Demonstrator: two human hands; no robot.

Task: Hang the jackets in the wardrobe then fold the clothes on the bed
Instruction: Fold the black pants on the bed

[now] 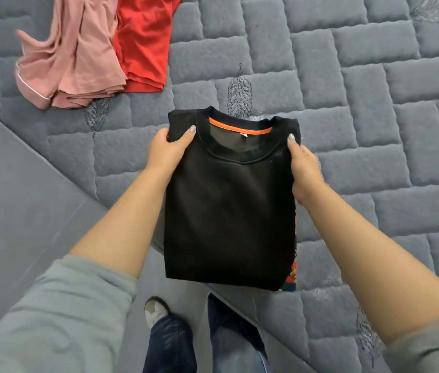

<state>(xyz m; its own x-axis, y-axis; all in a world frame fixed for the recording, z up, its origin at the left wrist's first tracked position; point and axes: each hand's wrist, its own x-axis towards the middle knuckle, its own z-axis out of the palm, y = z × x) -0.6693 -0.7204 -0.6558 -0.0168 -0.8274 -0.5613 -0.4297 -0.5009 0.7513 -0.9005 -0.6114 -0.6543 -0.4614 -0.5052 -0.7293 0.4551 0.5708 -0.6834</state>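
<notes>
From my head camera, looking down, I have one folded black sweatshirt [229,205] held up between my two hands, above the near edge of the bed [374,130]. Its round neckline faces away from me, with one orange strip [240,127] sewn inside the back of the collar and a small white tag just below it. A sliver of colourful print shows along the lower right edge of the fold.

My left hand [166,152] grips the sweatshirt's upper left corner, thumb on top near the collar and the other fingers curled under the shoulder. My right hand [304,170] grips the upper right side, thumb lying along the fabric's edge up toward the collar, the rest of the fingers hidden behind the cloth. Both forearms are bare, with two grey sleeves pushed up toward the elbows.

The bed is covered by one grey-blue quilted spread stitched in a brick pattern, with a few embroidered feather motifs. Two more garments lie on it at the far left, well apart from the sweatshirt: one pink garment [70,55], loosely bunched with pale piping on an edge, and one red garment [143,41] just beside it on the right, partly under it.

Below the sweatshirt I see my two legs in dark jeans and one grey shoe [155,310] on the floor beside the bed.
</notes>
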